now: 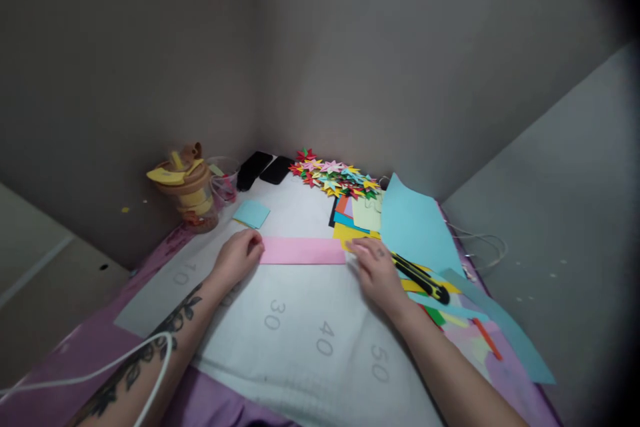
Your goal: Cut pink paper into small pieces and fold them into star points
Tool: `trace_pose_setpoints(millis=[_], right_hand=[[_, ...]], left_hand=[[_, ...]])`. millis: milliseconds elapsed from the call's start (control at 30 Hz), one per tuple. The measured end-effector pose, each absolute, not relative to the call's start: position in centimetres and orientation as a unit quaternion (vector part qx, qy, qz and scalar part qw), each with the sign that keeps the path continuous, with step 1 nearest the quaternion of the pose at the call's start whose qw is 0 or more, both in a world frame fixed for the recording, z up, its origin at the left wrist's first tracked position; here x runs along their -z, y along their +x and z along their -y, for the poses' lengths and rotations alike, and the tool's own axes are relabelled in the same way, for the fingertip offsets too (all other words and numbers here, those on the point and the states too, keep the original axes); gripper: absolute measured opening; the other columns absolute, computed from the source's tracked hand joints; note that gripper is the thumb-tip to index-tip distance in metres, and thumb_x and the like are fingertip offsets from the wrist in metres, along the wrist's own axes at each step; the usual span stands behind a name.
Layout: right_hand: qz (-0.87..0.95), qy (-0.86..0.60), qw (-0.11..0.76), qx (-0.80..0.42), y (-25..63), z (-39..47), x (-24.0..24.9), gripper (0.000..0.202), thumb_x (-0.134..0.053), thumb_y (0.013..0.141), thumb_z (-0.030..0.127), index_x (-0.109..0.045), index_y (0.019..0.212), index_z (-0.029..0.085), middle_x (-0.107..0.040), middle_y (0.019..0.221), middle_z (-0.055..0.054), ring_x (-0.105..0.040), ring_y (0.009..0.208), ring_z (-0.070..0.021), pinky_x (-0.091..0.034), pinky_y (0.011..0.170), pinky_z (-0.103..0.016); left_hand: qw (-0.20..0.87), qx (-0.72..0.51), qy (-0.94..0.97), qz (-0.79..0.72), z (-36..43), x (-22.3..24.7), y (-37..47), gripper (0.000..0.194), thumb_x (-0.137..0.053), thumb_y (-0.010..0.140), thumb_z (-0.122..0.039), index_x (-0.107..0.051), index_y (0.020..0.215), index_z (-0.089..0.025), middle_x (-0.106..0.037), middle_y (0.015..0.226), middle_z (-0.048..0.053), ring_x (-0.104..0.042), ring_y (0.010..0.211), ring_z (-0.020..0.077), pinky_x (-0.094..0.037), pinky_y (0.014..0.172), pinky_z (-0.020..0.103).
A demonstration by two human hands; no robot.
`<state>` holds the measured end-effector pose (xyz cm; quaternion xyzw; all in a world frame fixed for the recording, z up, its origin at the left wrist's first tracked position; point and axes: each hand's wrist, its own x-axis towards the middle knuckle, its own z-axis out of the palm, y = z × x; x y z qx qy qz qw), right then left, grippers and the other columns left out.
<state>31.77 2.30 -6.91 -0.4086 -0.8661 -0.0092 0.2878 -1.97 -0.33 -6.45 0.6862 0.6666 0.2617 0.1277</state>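
Note:
A pink paper strip (pixel 304 251) lies lengthwise across the white numbered sheet (pixel 240 360). My left hand (pixel 240 255) pinches the strip's left end, its fingers curled together. At the opposite end, my right hand (pixel 375 273) has its bent fingertips closed on the edge of the strip; its thumb is partly hidden. Just right of that hand is a black and yellow box cutter (pixel 423 278), resting on paper scraps. A small stack of light blue paper squares (pixel 252 213) sits beyond my left hand.
Folded paper stars (pixel 335 175) are heaped at the back, with coloured paper sheets (pixel 367 210) before them. Large light blue sheets (pixel 420 220) cover the right side. A tumbler (pixel 187 190), a clear plastic cup (pixel 225 177) and two black phones (pixel 255 168) stand or lie back left. A white cable (pixel 165 360) crosses my left forearm.

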Motion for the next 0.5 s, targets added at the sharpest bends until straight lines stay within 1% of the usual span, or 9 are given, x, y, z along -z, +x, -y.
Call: trace_pose_setpoints(millis=[67, 133, 167, 233, 333, 400, 500], right_hand=[[0.812, -0.529, 0.243, 0.048, 35.6, -2.4, 7.0, 0.036, -0.042, 0.090, 0.019, -0.059, 0.123, 0.018, -0.060, 0.117, -0.014, -0.049, 0.112, -0.0274, -0.040, 0.097, -0.048], [0.761, -0.622, 0.173, 0.070, 38.4, -2.7, 7.5, 0.040, -0.046, 0.089, 0.025, -0.056, 0.127, 0.014, -0.057, 0.122, -0.017, -0.047, 0.115, -0.0324, -0.041, 0.095, -0.051], [0.749, -0.645, 0.139, 0.062, 39.3, -2.9, 7.8, 0.041, -0.047, 0.089, 0.028, -0.056, 0.127, 0.014, -0.057, 0.122, -0.018, -0.048, 0.114, -0.0328, -0.041, 0.094, -0.051], [0.746, -0.658, 0.097, 0.034, 40.4, -3.4, 8.4, 0.041, -0.046, 0.090, 0.028, -0.056, 0.127, 0.013, -0.059, 0.119, -0.017, -0.051, 0.110, -0.0306, -0.042, 0.094, -0.046], [0.756, -0.647, 0.095, 0.008, 40.6, -3.8, 8.8, 0.040, -0.044, 0.091, 0.024, -0.056, 0.127, 0.011, -0.060, 0.111, -0.015, -0.052, 0.104, -0.0272, -0.043, 0.093, -0.041], [0.769, -0.628, 0.118, 0.007, 40.4, -3.7, 8.7, 0.039, -0.044, 0.091, 0.022, -0.056, 0.127, 0.011, -0.060, 0.109, -0.014, -0.052, 0.104, -0.0265, -0.043, 0.093, -0.039], [0.797, -0.585, 0.150, 0.018, 39.7, -3.0, 8.3, 0.040, -0.043, 0.092, 0.020, -0.054, 0.130, 0.014, -0.059, 0.110, -0.013, -0.051, 0.104, -0.0257, -0.044, 0.093, -0.039]], left_hand=[[0.106, -0.284, 0.674, -0.674, 0.1, 6.2, -1.2, 0.013, -0.043, 0.086, -0.025, -0.055, 0.087, -0.019, -0.062, 0.086, 0.006, -0.056, 0.083, 0.0214, -0.042, 0.073, 0.032], [0.084, -0.281, 0.695, -0.657, -0.2, 5.6, 0.8, 0.016, -0.042, 0.087, -0.023, -0.056, 0.090, -0.017, -0.063, 0.090, 0.008, -0.056, 0.087, 0.0225, -0.043, 0.078, 0.034], [0.087, -0.267, 0.719, -0.636, -0.4, 5.2, 2.1, 0.016, -0.043, 0.087, -0.021, -0.057, 0.092, -0.017, -0.064, 0.092, 0.008, -0.056, 0.088, 0.0225, -0.043, 0.079, 0.035], [0.099, -0.229, 0.775, -0.581, -0.9, 4.4, 5.3, 0.019, -0.045, 0.084, -0.014, -0.060, 0.097, -0.018, -0.065, 0.097, 0.007, -0.057, 0.093, 0.0217, -0.043, 0.082, 0.034], [0.080, -0.166, 0.840, -0.510, -1.5, 3.8, 9.8, 0.023, -0.046, 0.086, -0.012, -0.062, 0.101, -0.018, -0.066, 0.106, 0.007, -0.057, 0.102, 0.0219, -0.044, 0.087, 0.035], [0.049, -0.129, 0.878, -0.458, -1.5, 4.2, 11.5, 0.024, -0.044, 0.090, -0.013, -0.063, 0.105, -0.017, -0.064, 0.116, 0.009, -0.055, 0.112, 0.0230, -0.040, 0.096, 0.038], [0.002, -0.097, 0.908, -0.408, -0.6, 5.6, 11.6, 0.034, -0.041, 0.094, -0.020, -0.056, 0.124, -0.015, -0.055, 0.134, 0.012, -0.042, 0.131, 0.0265, -0.030, 0.108, 0.045]])
